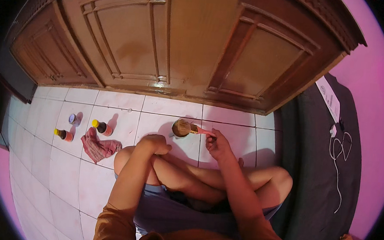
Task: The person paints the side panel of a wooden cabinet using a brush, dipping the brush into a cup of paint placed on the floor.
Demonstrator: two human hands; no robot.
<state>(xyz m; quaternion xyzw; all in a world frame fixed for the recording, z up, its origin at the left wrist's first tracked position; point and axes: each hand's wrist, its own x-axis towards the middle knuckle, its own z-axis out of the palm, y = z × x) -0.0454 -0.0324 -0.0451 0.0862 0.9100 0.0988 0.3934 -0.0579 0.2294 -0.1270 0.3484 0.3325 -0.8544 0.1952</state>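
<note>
My right hand is closed round the red handle of a paintbrush, held level and pointing left. Its wide, light brown bristles lie over the mouth of a small cup on the tiles. The bristles hide much of the cup's inside; whether they touch what is in it I cannot tell. My left hand rests by my left knee, left of the cup and apart from it. Its fingers are curled in, and nothing shows in them.
Ahead stands a glossy brown wooden cabinet with panelled doors. On the white tiles to the left are two dark bottles with yellow caps, a small jar and a crumpled red cloth. A white cable lies on a dark surface at right.
</note>
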